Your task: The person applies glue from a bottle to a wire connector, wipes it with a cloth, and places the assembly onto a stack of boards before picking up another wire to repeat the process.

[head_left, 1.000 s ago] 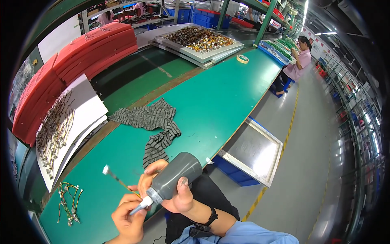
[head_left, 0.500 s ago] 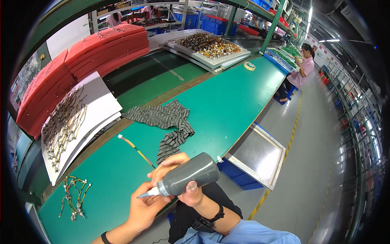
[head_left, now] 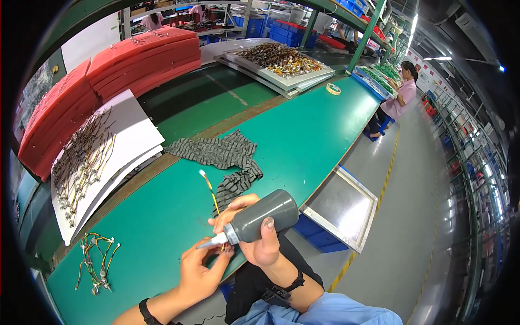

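At the near edge of the green bench (head_left: 303,141), the right hand (head_left: 260,244) is clenched round a grey squeeze bottle (head_left: 260,216), tipped sideways so its white nozzle meets the wire's end; the left hand (head_left: 203,268) pinches that yellow wire lead (head_left: 212,195) at its lower end, fingers (head_left: 222,253) steadying it beneath the nozzle; a striped cloth (head_left: 227,157) lies just beyond; finished wire bundles (head_left: 96,262) rest to the left.

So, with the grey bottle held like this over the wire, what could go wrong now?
1. The bottle nozzle meets the wire right at the left hand fingertips, so fluid may get on the skin.
2. The wire's free end sticks up unsupported; it may swing and miss the nozzle.
3. The cloth lies close behind; drips could soak it.
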The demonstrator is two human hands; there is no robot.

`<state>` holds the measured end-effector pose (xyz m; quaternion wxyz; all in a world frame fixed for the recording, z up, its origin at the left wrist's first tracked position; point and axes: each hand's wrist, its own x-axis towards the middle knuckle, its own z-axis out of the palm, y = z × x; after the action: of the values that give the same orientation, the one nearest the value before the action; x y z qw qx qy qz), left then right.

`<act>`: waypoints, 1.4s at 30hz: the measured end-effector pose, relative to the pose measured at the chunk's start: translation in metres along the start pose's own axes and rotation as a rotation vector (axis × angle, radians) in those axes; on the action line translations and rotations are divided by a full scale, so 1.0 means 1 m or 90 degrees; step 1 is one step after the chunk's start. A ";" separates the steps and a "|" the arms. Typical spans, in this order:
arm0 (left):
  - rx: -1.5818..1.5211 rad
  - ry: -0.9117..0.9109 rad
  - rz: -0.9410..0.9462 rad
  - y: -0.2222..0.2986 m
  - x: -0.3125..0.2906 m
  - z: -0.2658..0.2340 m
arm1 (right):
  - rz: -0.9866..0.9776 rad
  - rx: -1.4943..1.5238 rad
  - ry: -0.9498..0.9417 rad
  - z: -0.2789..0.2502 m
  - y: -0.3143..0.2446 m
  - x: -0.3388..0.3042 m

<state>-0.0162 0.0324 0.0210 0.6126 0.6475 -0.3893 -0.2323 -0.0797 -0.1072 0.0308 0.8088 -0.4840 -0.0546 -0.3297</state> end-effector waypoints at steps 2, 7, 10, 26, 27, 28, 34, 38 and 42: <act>-0.076 0.001 -0.006 -0.004 -0.004 0.002 | 0.001 0.012 0.005 -0.001 0.004 0.001; -0.318 0.110 -0.107 -0.009 0.003 0.007 | -0.099 0.032 0.164 -0.005 0.002 0.006; -0.288 0.065 0.044 -0.013 0.008 0.003 | -0.111 0.071 0.182 -0.029 0.000 0.000; 0.323 -0.063 0.176 -0.008 0.036 -0.012 | -0.047 -0.500 0.208 -0.063 -0.013 -0.006; 0.322 -0.064 0.172 -0.008 0.036 -0.012 | -0.034 -0.511 0.204 -0.061 -0.014 -0.005; 0.358 -0.079 0.167 -0.008 0.035 -0.012 | -0.031 -0.511 0.206 -0.060 -0.015 -0.005; 0.455 -0.109 0.153 -0.008 0.033 -0.009 | 0.001 -0.805 0.022 -0.045 -0.038 0.006; 0.486 -0.092 0.150 -0.007 0.033 -0.008 | -0.008 -0.981 -0.162 -0.036 -0.062 0.021; 0.488 -0.090 0.163 -0.007 0.033 -0.008 | -0.010 -1.007 -0.206 -0.038 -0.074 0.024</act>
<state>0.0110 0.0109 0.0213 0.3225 0.7578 -0.5661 -0.0363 -0.1130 -0.1726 0.0757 0.2066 -0.9543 0.0751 -0.2023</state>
